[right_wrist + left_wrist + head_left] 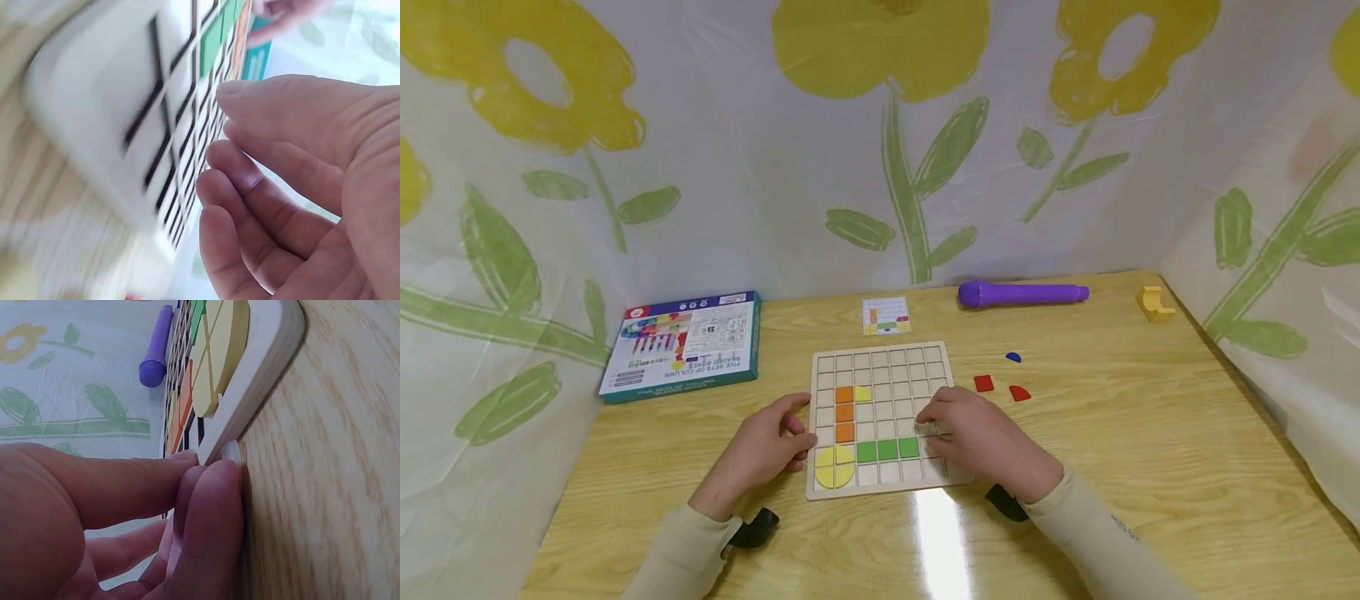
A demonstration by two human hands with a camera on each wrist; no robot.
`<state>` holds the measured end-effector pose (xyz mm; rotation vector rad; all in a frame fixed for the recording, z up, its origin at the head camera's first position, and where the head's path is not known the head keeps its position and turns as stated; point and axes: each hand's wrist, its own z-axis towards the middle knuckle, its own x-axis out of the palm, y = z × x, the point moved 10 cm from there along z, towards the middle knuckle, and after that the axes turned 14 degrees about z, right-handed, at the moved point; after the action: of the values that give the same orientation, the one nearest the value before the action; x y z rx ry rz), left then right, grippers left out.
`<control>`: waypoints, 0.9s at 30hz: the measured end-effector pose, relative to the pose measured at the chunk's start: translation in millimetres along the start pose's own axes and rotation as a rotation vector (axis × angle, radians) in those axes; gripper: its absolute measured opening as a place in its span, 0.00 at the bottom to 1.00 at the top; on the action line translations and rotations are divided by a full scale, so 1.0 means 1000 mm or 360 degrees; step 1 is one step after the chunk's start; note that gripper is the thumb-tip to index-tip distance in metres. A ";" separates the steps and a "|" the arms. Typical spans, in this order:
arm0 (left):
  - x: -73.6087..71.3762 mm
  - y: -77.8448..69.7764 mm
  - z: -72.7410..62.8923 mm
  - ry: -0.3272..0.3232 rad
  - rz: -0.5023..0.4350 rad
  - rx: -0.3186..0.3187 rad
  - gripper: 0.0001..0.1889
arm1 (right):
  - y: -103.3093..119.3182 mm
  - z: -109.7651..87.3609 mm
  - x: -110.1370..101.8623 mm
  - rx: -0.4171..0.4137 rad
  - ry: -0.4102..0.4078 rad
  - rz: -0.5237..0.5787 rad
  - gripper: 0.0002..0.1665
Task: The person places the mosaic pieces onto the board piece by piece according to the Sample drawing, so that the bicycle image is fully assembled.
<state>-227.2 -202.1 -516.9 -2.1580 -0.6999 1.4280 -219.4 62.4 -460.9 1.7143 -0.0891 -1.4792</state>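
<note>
A square wooden grid board lies on the table. My left hand pinches its left edge between thumb and fingers, as the left wrist view shows. Over the board's right side, my right hand has its fingers loosely bent, and I see nothing between them. Yellow quarter-circle tiles form a circle in the near left corner. Orange square tiles stand in a column above, with another yellow quarter-circle tile beside the top one. Green square tiles make a row right of the circle.
Right of the board lie a red square tile, a red quarter-circle tile and a blue half-circle tile. Behind stand a pattern card and a purple microphone-shaped toy. A box lies left, a yellow block far right.
</note>
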 end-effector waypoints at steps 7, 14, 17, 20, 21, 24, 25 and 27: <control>0.001 0.003 0.001 -0.0011 -0.0011 0.0002 0.35 | -0.039 -0.021 -0.037 0.0120 -0.0127 -0.0041 0.13; 0.000 0.003 0.001 -0.0016 -0.0005 0.0017 0.34 | -0.079 -0.037 -0.073 0.0275 -0.0247 -0.0042 0.13; 0.000 0.003 0.001 -0.0015 -0.0006 0.0011 0.34 | -0.092 -0.041 -0.082 0.0319 -0.0273 -0.0075 0.13; 0.000 0.002 0.001 -0.0014 -0.0010 0.0003 0.35 | -0.103 -0.044 -0.087 0.0344 -0.0286 -0.0106 0.13; 0.000 0.002 0.001 -0.0013 -0.0011 0.0001 0.35 | -0.107 -0.046 -0.088 0.0356 -0.0291 -0.0109 0.13; 0.001 0.002 0.001 -0.0012 -0.0008 -0.0005 0.35 | -0.115 -0.049 -0.089 0.0416 -0.0293 -0.0088 0.15; 0.001 0.002 0.001 -0.0013 -0.0008 -0.0007 0.35 | -0.117 -0.049 -0.089 0.0437 -0.0288 -0.0078 0.15; 0.001 0.002 0.002 -0.0012 -0.0006 -0.0009 0.35 | -0.120 -0.049 -0.088 0.0468 -0.0277 -0.0058 0.15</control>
<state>-228.0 -202.8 -519.4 -2.1554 -0.7113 1.4341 -258.4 213.9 -470.5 1.8188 -0.3867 -1.7074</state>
